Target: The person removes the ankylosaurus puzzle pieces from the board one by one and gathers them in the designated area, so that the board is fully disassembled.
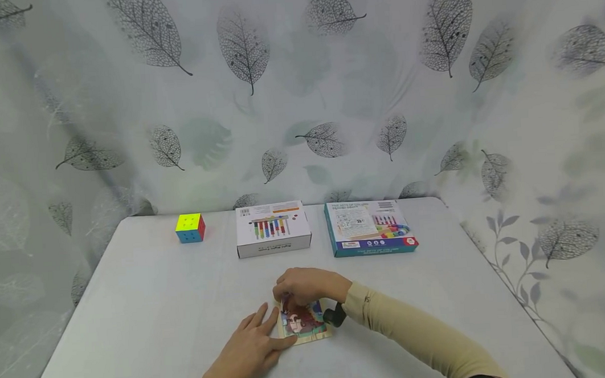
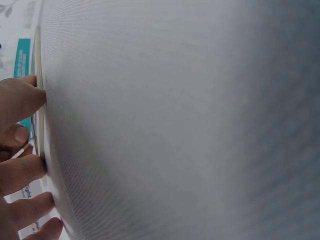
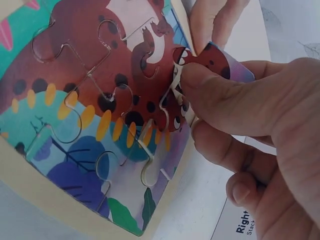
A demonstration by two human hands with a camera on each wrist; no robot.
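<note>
A wooden jigsaw puzzle (image 1: 306, 326) with a red dinosaur picture lies on the table in a pale frame (image 3: 50, 197). My right hand (image 1: 307, 286) pinches a red and purple puzzle piece (image 3: 217, 62) between thumb and fingers at the puzzle's far left corner. In the right wrist view the piece is tilted over the board, by the dinosaur's head. My left hand (image 1: 249, 346) lies spread on the table with thumb and fingertips against the frame's left and near edges. The left wrist view shows its fingers (image 2: 25, 172) at the board's thin side.
Behind the puzzle stand a white box (image 1: 275, 247) and a teal-edged box (image 1: 374, 248) with bead pictures. A colourful puzzle cube (image 1: 190, 228) sits at the far left of the white table (image 1: 135, 323). A leaf-patterned curtain (image 1: 287, 98) hangs behind the table.
</note>
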